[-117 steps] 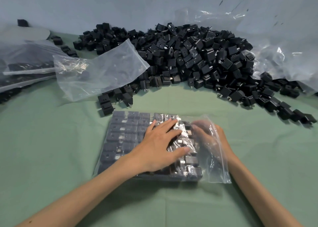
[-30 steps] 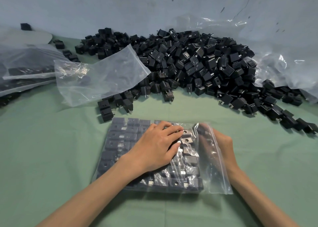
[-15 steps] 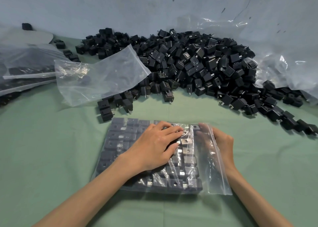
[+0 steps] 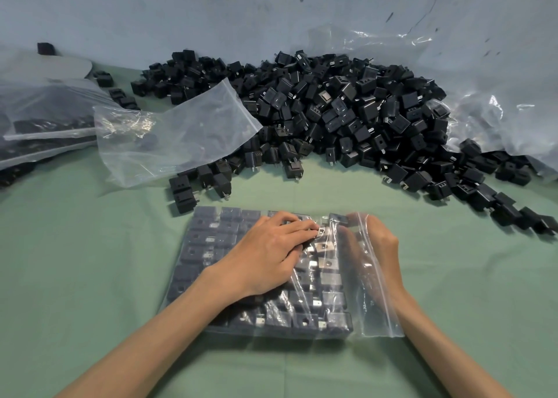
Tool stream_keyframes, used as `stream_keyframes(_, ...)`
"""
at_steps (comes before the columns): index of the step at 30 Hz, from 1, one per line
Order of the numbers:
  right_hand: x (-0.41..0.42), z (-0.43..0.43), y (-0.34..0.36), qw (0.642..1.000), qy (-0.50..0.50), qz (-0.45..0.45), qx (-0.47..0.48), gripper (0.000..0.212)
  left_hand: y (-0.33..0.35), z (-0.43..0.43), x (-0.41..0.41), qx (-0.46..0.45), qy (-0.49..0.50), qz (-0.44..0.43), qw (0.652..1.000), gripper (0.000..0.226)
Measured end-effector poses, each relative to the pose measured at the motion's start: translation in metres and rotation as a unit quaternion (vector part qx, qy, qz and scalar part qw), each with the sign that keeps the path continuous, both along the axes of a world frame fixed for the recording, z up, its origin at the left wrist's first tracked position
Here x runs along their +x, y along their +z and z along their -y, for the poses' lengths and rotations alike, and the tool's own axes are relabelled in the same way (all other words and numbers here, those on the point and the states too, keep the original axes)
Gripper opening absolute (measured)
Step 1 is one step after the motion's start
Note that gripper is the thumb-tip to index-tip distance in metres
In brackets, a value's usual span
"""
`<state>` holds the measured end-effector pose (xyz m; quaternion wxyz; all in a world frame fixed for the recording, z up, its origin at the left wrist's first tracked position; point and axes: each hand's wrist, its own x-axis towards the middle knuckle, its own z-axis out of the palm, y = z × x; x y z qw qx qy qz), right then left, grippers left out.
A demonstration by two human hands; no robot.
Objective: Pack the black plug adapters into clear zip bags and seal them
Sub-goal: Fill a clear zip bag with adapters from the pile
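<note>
- Head view, left side: left hand lies flat on top of the zip bag, fingers nearly straight and close together. It presses the packed adapters through the film and grips nothing.
- Head view, right side: right hand sits at the bag's open right edge with its fingers reaching inside, blurred by the plastic. Whether they pinch an adapter cannot be told.
- Position of the work: the zip bag rests flat on the green cloth directly in front of the person. The adapters inside sit in rows that reach almost to the mouth.
- Done, as judged: this bag looks close to full, and filled bags are stacked at far left.
- Left to do, as judged: the mouth is not yet sealed. An empty bag waits beside a large heap of loose adapters, so most of the packing remains.
</note>
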<state>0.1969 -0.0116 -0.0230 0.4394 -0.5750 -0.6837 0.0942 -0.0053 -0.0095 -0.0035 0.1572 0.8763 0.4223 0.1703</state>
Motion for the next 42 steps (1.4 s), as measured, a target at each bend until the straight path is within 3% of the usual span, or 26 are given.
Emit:
stream_keyframes(4, -0.001, -0.001, -0.002, 0.999, -0.007, 0.043, -0.017, 0.036, 0.002, -0.003, -0.001, -0.027, -0.007, 0.01, 1.0, 0.045)
stream_keyframes(10, -0.003, -0.004, -0.008, 0.996, -0.032, 0.009, -0.077, 0.029, 0.002, -0.004, -0.003, -0.039, -0.016, 0.002, 0.999, 0.048)
stream_keyframes(15, -0.002, -0.008, 0.0, 0.995, 0.042, 0.083, -0.038, 0.015, 0.002, -0.005, -0.001, -0.04, -0.011, 0.015, 0.999, 0.045)
stream_keyframes(19, 0.004, -0.006, -0.001, 0.996, 0.023, -0.073, -0.05, 0.007, 0.0, 0.0, 0.003, -0.013, 0.0, 0.012, 1.0, 0.043)
stream_keyframes(22, 0.005, -0.006, -0.003, 0.992, 0.048, -0.104, -0.057, 0.025, -0.002, 0.004, 0.005, 0.02, 0.021, -0.011, 1.0, 0.048)
stream_keyframes(24, 0.005, -0.006, -0.003, 0.991, 0.046, -0.11, -0.052, 0.018, -0.002, 0.004, 0.004, 0.023, 0.036, -0.026, 0.999, 0.053)
stream_keyframes(26, 0.005, -0.004, -0.003, 0.993, 0.041, -0.099, -0.04, 0.008, -0.001, 0.003, 0.005, 0.021, 0.036, -0.042, 0.998, 0.055)
stream_keyframes(30, 0.007, -0.003, -0.005, 0.999, 0.041, 0.011, 0.022, 0.032, 0.004, -0.001, 0.004, -0.036, 0.032, -0.058, 0.997, 0.058)
stream_keyframes(33, 0.006, -0.004, -0.008, 0.998, 0.059, 0.021, 0.011, 0.024, 0.013, -0.016, 0.007, -0.085, 0.037, -0.083, 0.992, 0.061)
stream_keyframes(36, 0.0, -0.001, -0.007, 0.997, 0.062, 0.041, 0.03, 0.016, 0.022, -0.04, 0.025, -0.086, 0.048, -0.047, 0.994, 0.049)
stream_keyframes(39, -0.002, 0.001, -0.006, 0.996, 0.03, 0.066, 0.045, 0.012, 0.022, -0.06, 0.039, -0.145, 0.021, -0.013, 0.989, 0.036)
stream_keyframes(42, -0.001, 0.003, -0.004, 0.992, 0.029, 0.09, 0.08, 0.026, 0.012, -0.068, 0.041, -0.158, 0.023, -0.003, 0.987, 0.033)
